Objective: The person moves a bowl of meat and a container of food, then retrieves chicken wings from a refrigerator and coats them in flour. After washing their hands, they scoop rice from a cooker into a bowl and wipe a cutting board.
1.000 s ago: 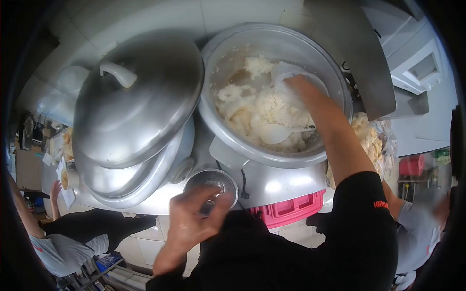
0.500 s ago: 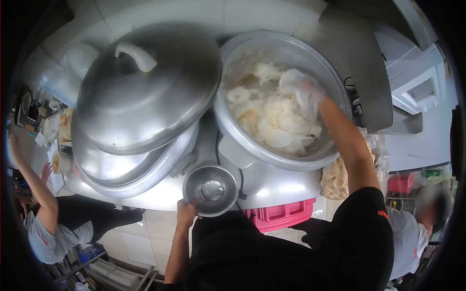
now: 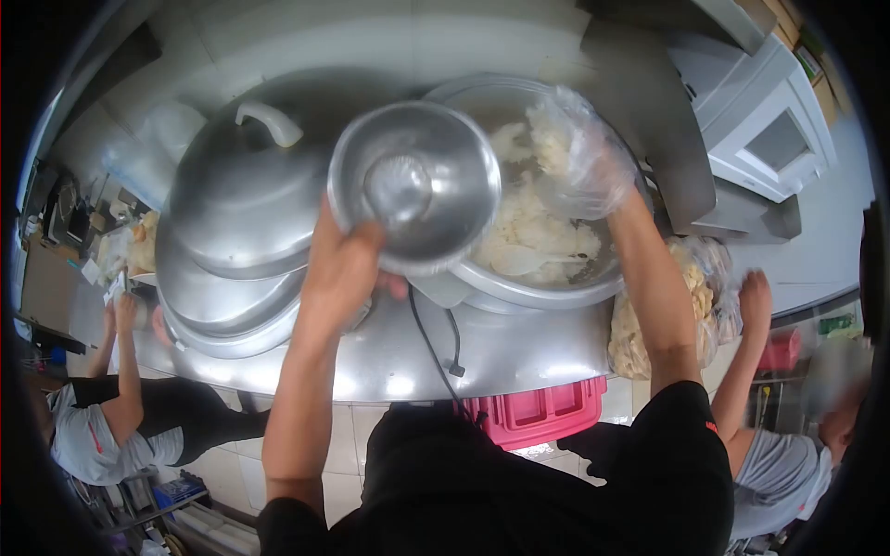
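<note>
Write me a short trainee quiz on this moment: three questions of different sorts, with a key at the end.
1. Which hand holds the metal bowl?
2. True or false: clear plastic covers the right hand.
3. What is in the large pot?
A) green leaves
B) white rice
C) whole potatoes

Key: 1. The left hand; 2. True; 3. B
</note>
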A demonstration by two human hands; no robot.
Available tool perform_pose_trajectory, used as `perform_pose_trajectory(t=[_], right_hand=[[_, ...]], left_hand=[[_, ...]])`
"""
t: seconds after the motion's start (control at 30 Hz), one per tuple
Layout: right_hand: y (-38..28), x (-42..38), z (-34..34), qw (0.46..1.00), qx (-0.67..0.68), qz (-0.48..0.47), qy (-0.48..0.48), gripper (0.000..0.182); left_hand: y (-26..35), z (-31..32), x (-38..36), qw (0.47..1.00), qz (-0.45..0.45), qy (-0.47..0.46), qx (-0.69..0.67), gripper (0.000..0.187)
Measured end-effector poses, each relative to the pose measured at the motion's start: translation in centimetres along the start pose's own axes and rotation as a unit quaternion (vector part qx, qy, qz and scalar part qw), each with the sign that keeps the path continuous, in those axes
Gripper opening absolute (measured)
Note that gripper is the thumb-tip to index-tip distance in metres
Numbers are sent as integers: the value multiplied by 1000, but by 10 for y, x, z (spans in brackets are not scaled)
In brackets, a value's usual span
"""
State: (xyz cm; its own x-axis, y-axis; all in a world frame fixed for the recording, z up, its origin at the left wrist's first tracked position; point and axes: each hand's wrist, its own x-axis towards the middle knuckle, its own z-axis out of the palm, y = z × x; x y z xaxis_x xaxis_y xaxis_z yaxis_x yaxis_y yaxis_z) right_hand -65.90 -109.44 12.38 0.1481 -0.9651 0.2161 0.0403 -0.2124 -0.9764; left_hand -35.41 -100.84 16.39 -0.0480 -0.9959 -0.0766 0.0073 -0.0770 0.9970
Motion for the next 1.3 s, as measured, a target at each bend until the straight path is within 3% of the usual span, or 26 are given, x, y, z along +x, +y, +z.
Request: perform_pose_trajectory(t=[0.03,0.13,0.3,0.37,0.4,0.43,0.53,0.6,0.63,0.67,0.7,0.77,0.8,0.83,0.87,0.97,1.0,1.03,1.07,1.1,1.13,1.17,1.2,1.3], right_hand=[[-13,-3,16,987,132,24,93,49],[-16,7,18,990,133,-17,54,42],[-35,3,53,995,49,17,91,36],[-32,8,55,987,99,85,97,52],[-23,8,50,997,-30,15,75,59],[-16,15,48,997,-29,15,72,59],[-7,26,43,996,33,-22,75,63],[-11,16,39,986,154,13,67,53],[-10,17,30,986,153,13,65,53],[-10,19,20,998,-9,-61,-6,46],[-7,22,14,973,-171,-133,-77,40],[-27,10,30,969,-150,-187,-58,36],[-28,10,27,842,-443,-309,1,33],[-29,9,22,613,-682,-395,59,31],[-28,8,16,612,-683,-395,56,31],[-16,0,-3,822,-498,-248,126,65],[-13,1,-8,889,-387,-148,194,56],[3,-1,-23,888,-391,-144,196,56],[31,-6,-48,602,-759,-208,135,48],[46,-10,-63,183,-956,-224,41,41],[61,-15,-70,329,-928,-141,-106,41],[67,-13,-59,599,-778,49,-183,41],[76,-15,-47,667,-693,159,-221,41],[107,-15,-25,664,-684,166,-252,41]], left_hand=[[-2,9,19,1000,5,-29,-7,44],[-2,39,56,997,35,-53,42,52],[-17,77,87,996,-54,-63,-16,57],[-25,83,91,996,-35,-79,-30,54],[-29,85,96,991,-79,-104,-39,59],[-32,86,99,983,-124,-127,-48,64],[-41,88,102,976,-159,-138,-54,61],[-44,88,100,975,-165,-139,-49,60],[-39,88,94,980,-143,-127,-57,44],[-36,87,92,984,-120,-114,-65,32],[-39,86,95,984,-120,-112,-68,32],[-45,83,103,975,-155,-134,-84,35],[-47,82,104,975,-154,-132,-87,35],[-46,81,103,974,-150,-133,-103,36],[-46,80,103,973,-146,-134,-120,37],[-43,76,102,968,-155,-127,-152,39],[-42,75,99,966,-159,-131,-154,39],[-40,74,94,974,-127,-107,-155,40],[-37,72,91,980,-94,-82,-156,41],[-32,70,91,979,-97,-86,-156,41],[-28,66,91,975,-100,-109,-164,45],[-25,63,93,971,-104,-131,-170,51],[-25,62,94,968,-105,-138,-182,51],[-18,61,90,968,-68,-144,-193,37]])
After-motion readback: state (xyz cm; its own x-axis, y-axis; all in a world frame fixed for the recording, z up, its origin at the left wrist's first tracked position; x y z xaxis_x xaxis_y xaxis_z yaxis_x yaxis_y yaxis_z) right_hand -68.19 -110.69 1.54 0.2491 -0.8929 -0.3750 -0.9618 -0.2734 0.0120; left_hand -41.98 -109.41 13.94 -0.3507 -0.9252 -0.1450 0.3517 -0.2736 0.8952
